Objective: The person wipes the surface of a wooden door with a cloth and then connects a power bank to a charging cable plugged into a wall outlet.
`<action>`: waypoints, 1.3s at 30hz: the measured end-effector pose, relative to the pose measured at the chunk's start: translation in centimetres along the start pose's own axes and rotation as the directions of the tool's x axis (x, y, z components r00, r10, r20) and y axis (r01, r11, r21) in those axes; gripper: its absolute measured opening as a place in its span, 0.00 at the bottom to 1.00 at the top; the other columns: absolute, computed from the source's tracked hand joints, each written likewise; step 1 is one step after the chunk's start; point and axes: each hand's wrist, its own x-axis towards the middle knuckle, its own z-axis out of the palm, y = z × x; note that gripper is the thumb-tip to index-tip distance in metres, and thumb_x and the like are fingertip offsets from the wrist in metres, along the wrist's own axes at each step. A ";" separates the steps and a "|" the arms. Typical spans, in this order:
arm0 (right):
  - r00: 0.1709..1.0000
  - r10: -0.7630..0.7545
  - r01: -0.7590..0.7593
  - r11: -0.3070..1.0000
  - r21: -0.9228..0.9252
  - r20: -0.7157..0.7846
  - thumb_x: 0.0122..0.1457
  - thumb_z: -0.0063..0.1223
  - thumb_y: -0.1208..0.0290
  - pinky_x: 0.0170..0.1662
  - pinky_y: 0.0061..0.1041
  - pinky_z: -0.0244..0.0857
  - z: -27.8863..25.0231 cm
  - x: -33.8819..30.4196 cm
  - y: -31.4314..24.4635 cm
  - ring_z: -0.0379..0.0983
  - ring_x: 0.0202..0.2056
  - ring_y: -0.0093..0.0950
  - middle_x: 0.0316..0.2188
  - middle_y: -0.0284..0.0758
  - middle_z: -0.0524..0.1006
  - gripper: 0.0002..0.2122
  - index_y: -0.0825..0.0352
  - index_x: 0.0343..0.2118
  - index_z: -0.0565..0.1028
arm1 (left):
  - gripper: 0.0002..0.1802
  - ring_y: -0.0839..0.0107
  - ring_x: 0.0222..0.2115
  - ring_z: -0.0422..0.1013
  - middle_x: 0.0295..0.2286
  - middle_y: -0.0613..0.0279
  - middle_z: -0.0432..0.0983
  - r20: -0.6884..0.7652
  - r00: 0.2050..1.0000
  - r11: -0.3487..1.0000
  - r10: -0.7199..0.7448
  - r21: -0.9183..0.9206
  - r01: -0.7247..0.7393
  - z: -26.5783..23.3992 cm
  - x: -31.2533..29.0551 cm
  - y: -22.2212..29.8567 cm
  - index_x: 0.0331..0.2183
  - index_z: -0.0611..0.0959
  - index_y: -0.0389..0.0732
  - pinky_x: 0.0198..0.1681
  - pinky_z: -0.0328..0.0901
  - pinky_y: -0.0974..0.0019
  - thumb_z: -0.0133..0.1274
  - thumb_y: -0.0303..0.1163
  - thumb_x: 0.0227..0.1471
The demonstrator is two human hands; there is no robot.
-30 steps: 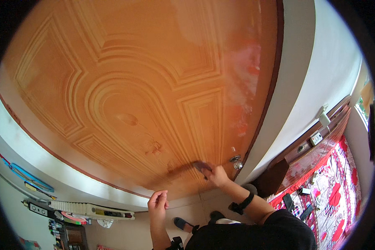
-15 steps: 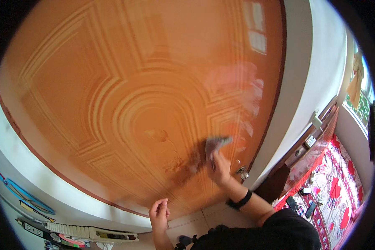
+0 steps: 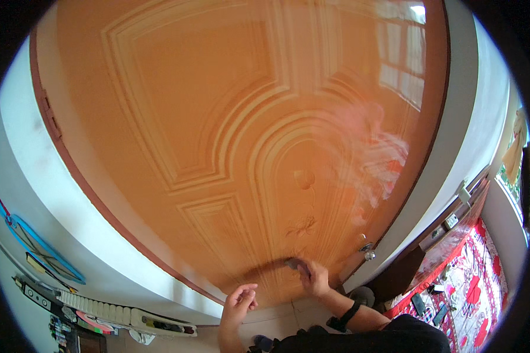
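Observation:
A glossy orange-brown door [image 3: 176,112] with carved panels and a flower relief fills most of the view. Low on it, my right hand [image 3: 315,279], a black band on the wrist, grips a greyish cloth [image 3: 292,263]. Only a small part of the cloth shows past my fingers, at the door's lower panels. My left hand [image 3: 239,302] is held near the door's bottom edge, its fingers curled in, with nothing visible in them.
A round metal knob [image 3: 369,255] sits at the door's right edge. To the right is a bed with a red-and-white flowered sheet [image 3: 474,288] and phones on it. At left, a blue racket-like thing [image 3: 41,244] hangs on the wall above a white shelf [image 3: 100,309].
My right hand has moved down the door with the cloth. The view has shifted, so the door's carvings sit farther right. My left hand stays low, its fingers still curled.

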 end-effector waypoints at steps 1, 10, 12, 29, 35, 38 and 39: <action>0.989 -0.093 0.093 0.996 -0.006 -0.113 0.60 0.53 0.73 0.27 0.38 0.68 -0.4 3.8 -2.3 0.75 0.24 0.41 0.25 0.43 0.77 0.10 0.69 0.44 0.74 | 0.14 0.80 0.25 0.69 0.24 0.68 0.73 0.020 1.000 0.999 0.001 0.045 -0.002 -0.2 -0.1 -0.1 0.46 0.80 0.35 0.28 0.63 0.76 0.52 0.32 0.62; 0.801 -0.284 0.277 0.956 -0.094 -0.527 0.62 0.52 0.78 0.43 0.27 0.71 -5.1 20.5 -15.3 0.77 0.40 0.29 0.42 0.42 0.80 0.17 0.74 0.53 0.71 | 0.14 0.79 0.26 0.70 0.25 0.65 0.75 -0.081 0.996 0.997 0.035 0.066 -0.030 -3.9 -0.4 0.4 0.44 0.81 0.35 0.29 0.65 0.74 0.53 0.34 0.61; 0.802 -0.459 0.349 0.879 -0.324 -0.381 0.55 0.60 0.77 0.26 0.31 0.69 -2.1 21.2 -14.0 0.75 0.23 0.38 0.29 0.44 0.77 0.24 0.73 0.55 0.70 | 0.13 0.79 0.25 0.70 0.24 0.65 0.75 -0.086 0.995 0.998 0.056 0.041 -0.052 -4.6 -0.1 -0.3 0.44 0.81 0.35 0.28 0.64 0.75 0.53 0.33 0.62; 0.587 0.309 0.089 0.894 -0.439 0.749 0.63 0.46 0.58 0.29 0.40 0.73 14.7 -9.1 -4.7 0.79 0.30 0.40 0.34 0.38 0.80 0.15 0.54 0.50 0.73 | 0.14 0.77 0.18 0.59 0.18 0.67 0.65 -0.265 0.936 0.895 0.230 -0.321 -0.311 -10.6 -1.9 -1.0 0.25 0.72 0.41 0.30 0.60 0.68 0.50 0.35 0.62; 0.888 -0.441 0.449 0.892 -0.042 0.131 0.53 0.61 0.73 0.21 0.31 0.69 14.4 6.8 -13.0 0.76 0.20 0.34 0.24 0.37 0.78 0.10 0.65 0.39 0.78 | 0.28 0.76 0.15 0.59 0.13 0.65 0.64 -0.307 0.924 0.904 0.229 -0.284 -0.319 -11.1 -3.3 -0.6 0.14 0.68 0.42 0.24 0.56 0.69 0.46 0.41 0.65; 0.810 -0.568 0.567 0.822 -0.051 -0.148 0.52 0.60 0.79 0.22 0.29 0.68 11.7 14.7 -17.4 0.75 0.20 0.34 0.20 0.36 0.77 0.10 0.64 0.38 0.78 | 0.27 0.76 0.15 0.60 0.13 0.64 0.65 -0.326 0.926 0.956 0.188 -0.157 -0.249 -11.0 -3.8 0.5 0.14 0.69 0.41 0.23 0.56 0.69 0.46 0.41 0.65; 0.781 -0.594 0.588 0.803 -0.094 -0.195 0.53 0.59 0.80 0.23 0.28 0.69 10.4 16.7 -20.1 0.75 0.20 0.34 0.23 0.38 0.78 0.10 0.67 0.39 0.77 | 0.26 0.76 0.16 0.62 0.14 0.64 0.66 -0.330 0.927 0.963 0.177 -0.135 -0.232 -11.7 -4.2 0.4 0.15 0.70 0.40 0.22 0.56 0.70 0.46 0.40 0.64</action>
